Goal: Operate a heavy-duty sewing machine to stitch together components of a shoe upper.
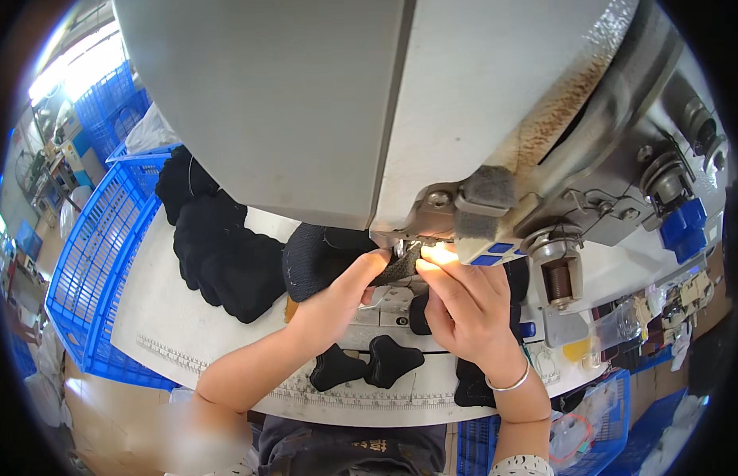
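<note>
Under the needle area of a sewing machine [297,119] lies a padded black mesh fabric piece [309,270]. My left hand [337,297] closes on it from the left, thumb near the metal presser foot [399,247]. My right hand [470,309] grips the same piece's edge just right of the foot, with fingers pinched together. A bright lamp glares on those fingertips, so the exact stitching spot is hard to make out. The piece curves up to the left of my left hand.
A pile of black fabric pieces [226,254] sits left on the white table. Two small black pieces [394,362] lie nearer me, by a ruler strip [345,397]. Blue crates [95,262] stand at the left. A bobbin-like thread tensioner [555,266] hangs at right.
</note>
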Demonstrator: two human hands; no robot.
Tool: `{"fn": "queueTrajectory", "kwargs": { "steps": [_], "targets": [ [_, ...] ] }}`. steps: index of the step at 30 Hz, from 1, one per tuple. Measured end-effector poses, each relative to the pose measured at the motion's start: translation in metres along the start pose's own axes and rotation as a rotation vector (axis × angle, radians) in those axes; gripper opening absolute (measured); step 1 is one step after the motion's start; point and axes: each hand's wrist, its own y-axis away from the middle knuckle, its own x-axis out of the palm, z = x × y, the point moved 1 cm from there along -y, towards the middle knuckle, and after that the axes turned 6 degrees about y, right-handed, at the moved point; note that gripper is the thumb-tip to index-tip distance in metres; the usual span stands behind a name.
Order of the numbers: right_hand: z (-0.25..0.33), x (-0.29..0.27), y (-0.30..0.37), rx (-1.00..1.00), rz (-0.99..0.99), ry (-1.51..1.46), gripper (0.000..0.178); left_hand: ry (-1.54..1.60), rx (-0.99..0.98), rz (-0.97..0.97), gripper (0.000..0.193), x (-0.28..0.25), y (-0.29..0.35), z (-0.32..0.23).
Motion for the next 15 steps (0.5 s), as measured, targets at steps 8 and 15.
{"fn": "queueTrajectory", "kwargs": {
  "steps": [8, 15],
  "targets": [
    [0.002, 0.003, -0.002, -0.041, -0.048, 0.032, 0.036, 0.027, 0.111, -0.054, 0.016, 0.008, 0.003, 0.005],
    [0.002, 0.005, -0.001, -0.056, -0.045, 0.05, 0.039, 0.057, 0.122, -0.141, 0.011, 0.008, 0.001, 0.01]
  ]
}}
